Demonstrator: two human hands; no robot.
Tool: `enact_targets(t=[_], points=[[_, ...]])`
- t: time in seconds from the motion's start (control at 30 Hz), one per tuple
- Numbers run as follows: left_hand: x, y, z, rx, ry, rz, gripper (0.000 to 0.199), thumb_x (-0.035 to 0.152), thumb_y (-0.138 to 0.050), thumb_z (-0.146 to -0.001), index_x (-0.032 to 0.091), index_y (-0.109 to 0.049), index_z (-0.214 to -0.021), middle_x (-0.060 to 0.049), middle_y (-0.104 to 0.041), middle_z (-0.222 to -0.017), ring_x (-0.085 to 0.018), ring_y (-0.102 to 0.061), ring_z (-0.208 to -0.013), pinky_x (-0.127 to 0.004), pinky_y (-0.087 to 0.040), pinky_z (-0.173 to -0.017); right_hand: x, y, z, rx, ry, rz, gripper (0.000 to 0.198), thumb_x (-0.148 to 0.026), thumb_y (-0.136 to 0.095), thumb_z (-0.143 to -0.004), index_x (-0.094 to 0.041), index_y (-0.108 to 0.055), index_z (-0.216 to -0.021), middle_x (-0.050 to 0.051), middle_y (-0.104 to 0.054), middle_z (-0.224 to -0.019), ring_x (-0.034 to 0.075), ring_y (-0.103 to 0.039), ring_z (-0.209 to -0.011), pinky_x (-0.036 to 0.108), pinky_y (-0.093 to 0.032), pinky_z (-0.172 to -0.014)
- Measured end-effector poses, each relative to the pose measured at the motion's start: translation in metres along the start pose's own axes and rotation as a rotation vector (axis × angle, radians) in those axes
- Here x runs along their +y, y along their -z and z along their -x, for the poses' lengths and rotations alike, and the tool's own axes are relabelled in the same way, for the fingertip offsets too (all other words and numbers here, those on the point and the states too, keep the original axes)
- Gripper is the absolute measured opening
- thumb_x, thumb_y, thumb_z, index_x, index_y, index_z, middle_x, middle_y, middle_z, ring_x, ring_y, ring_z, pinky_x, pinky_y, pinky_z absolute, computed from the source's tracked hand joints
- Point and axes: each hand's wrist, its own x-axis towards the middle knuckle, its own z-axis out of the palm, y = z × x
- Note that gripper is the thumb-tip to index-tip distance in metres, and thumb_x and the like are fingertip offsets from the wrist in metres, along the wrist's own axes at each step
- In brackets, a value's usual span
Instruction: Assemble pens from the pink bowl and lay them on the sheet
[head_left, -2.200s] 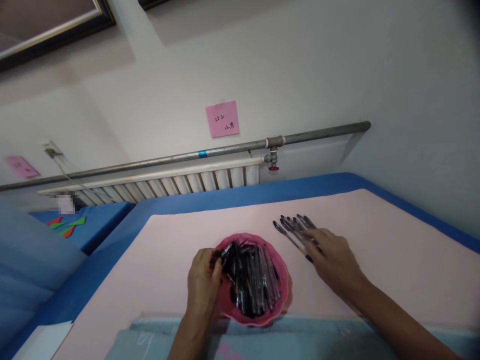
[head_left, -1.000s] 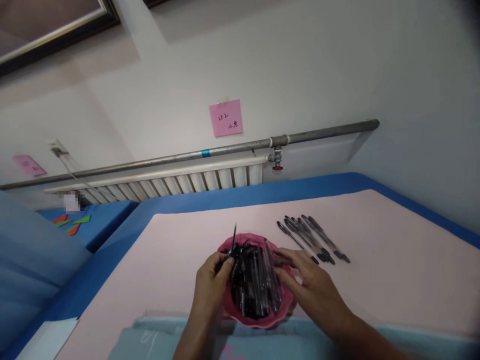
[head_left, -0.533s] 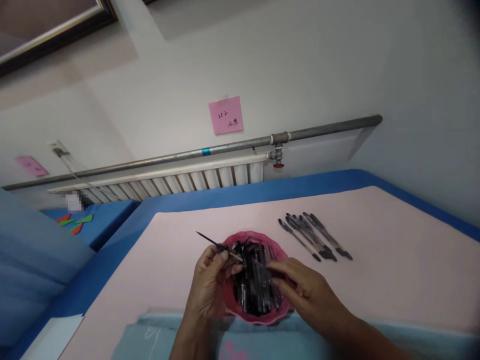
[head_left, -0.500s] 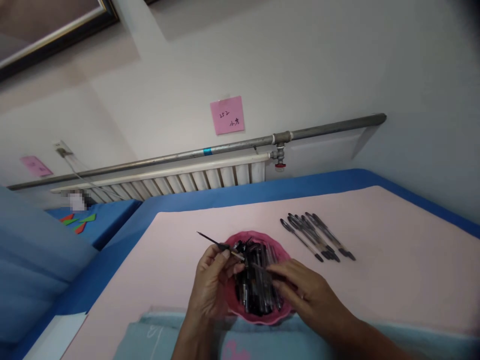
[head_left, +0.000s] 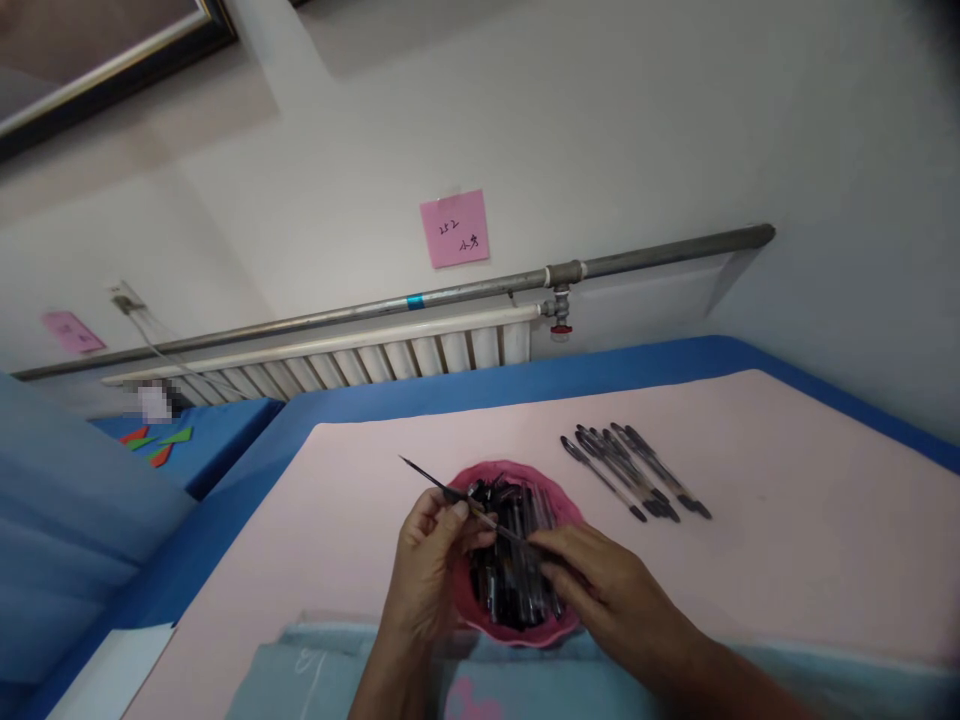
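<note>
My left hand (head_left: 433, 540) pinches a thin pen refill (head_left: 424, 473), its dark pointed end sticking out to the upper left. Between thumb and fingers of my right hand (head_left: 600, 580) is a clear pen barrel (head_left: 511, 536), mostly covered by the fingers. The refill's pale rear end meets the barrel; whether it is inside, I cannot tell. Both hands are over a pink basket (head_left: 564, 500) with a scalloped rim, filled with black pen parts (head_left: 496, 580) and clear barrels (head_left: 536, 515). To the right lies a group of assembled pens (head_left: 622, 465) with black caps.
A pink sheet (head_left: 360, 450) covers the blue table (head_left: 525, 378). Folded teal cloth (head_left: 300, 680) lies along the near edge, white paper (head_left: 112, 670) at lower left. Red and green pieces (head_left: 159, 446) sit on another blue surface. Behind are a radiator (head_left: 375, 358) and a pipe (head_left: 660, 252).
The refill and the barrel have come together in line, where a gap showed between them before. My left hand has shifted slightly right. The pens on the sheet have not moved.
</note>
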Motion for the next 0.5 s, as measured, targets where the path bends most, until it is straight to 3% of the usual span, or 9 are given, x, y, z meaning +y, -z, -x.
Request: enact_targets(t=[0.5], points=[[-0.0014, -0.0015, 0.0022, 0.015, -0.155, -0.246, 0.019, 0.033, -0.065, -0.074, 0.016, -0.058, -0.078, -0.001, -0.064, -0.071, -0.012, -0.061, -0.067, -0.024, -0.051, -0.063, -0.002, -0.0004, -0.0009, 0.005, -0.017, 0.003, 0.027, -0.011, -0.045, -0.085, -0.022, -0.058, -0.106, 0.005, -0.066, -0.089, 0.019, -0.062, -0.083, 0.033, -0.052, -0.072]])
